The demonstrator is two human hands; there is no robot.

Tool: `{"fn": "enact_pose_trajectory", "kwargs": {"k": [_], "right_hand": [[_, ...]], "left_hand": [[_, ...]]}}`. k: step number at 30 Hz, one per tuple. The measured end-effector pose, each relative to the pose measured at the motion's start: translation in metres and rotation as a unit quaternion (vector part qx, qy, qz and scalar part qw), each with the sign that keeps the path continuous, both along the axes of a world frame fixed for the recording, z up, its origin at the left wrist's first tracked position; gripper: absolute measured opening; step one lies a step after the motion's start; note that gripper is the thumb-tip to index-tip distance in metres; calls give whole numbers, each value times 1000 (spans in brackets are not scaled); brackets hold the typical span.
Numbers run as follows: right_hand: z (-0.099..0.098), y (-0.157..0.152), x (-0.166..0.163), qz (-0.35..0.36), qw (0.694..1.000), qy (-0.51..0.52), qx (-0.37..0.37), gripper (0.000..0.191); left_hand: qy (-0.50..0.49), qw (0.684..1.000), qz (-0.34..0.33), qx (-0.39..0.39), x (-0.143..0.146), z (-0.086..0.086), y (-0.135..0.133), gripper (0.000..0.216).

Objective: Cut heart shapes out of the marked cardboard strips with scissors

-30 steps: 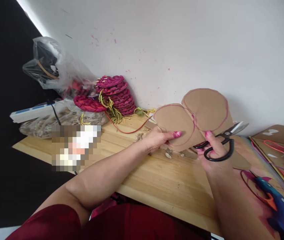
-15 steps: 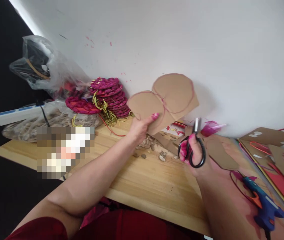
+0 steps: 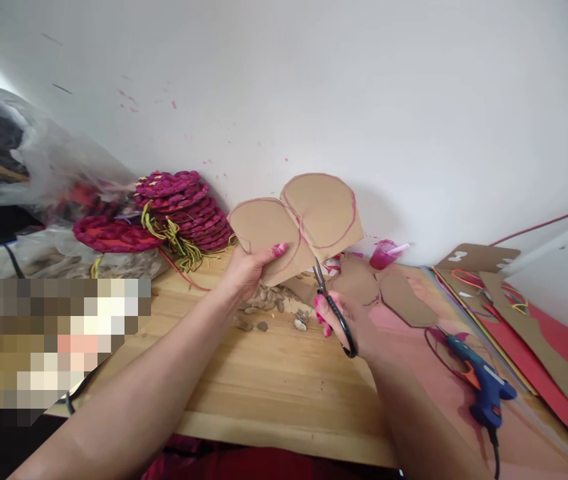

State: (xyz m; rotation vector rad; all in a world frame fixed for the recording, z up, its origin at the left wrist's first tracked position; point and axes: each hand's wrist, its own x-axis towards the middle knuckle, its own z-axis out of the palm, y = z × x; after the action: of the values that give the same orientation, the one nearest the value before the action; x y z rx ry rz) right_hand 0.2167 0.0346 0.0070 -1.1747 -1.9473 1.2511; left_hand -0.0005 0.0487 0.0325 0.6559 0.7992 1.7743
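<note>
My left hand (image 3: 254, 270) grips the lower left of a piece of cardboard (image 3: 321, 210), its thumb flat on the front face. Two rounded outlines are drawn on the cardboard in dark pink, side by side, and a notch parts its top edge. In my right hand (image 3: 341, 320) is a pair of black-handled scissors (image 3: 334, 310), fingers wrapped round the handles. Their blades point up and meet the cardboard's lower edge between the two outlines. Whether the blades are parted is hard to make out. Pink stains colour the fingertips of both hands.
Small pebbles (image 3: 264, 300) lie under the cardboard on the wooden table (image 3: 264, 373). To the right are cut cardboard shapes (image 3: 407, 300), a pink cup (image 3: 384, 253) and a blue glue gun (image 3: 484, 383). Left stand stacked magenta braided rounds (image 3: 189, 210) and plastic bags (image 3: 59, 147).
The scissors have come left and up against the cardboard's lower edge; before, they were apart from it. My view has swung to the right.
</note>
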Motion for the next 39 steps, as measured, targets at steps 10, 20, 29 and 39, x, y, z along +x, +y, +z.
{"fn": "enact_pose_trajectory", "kwargs": {"k": [10, 20, 29, 39], "right_hand": [[3, -5, -1, -16, 1000, -14, 6, 48], [-2, -3, -5, 1, 999, 27, -24, 54], [-5, 0, -2, -1, 999, 29, -39, 53], [0, -9, -11, -79, 995, 21, -50, 60]], "left_hand": [[4, 999, -36, 2, 14, -8, -4, 75], [-6, 1000, -5, 16, 21, -8, -5, 70], [-2, 1000, -21, -5, 27, -10, -8, 72], [-12, 1000, -6, -7, 27, -5, -10, 66]]}}
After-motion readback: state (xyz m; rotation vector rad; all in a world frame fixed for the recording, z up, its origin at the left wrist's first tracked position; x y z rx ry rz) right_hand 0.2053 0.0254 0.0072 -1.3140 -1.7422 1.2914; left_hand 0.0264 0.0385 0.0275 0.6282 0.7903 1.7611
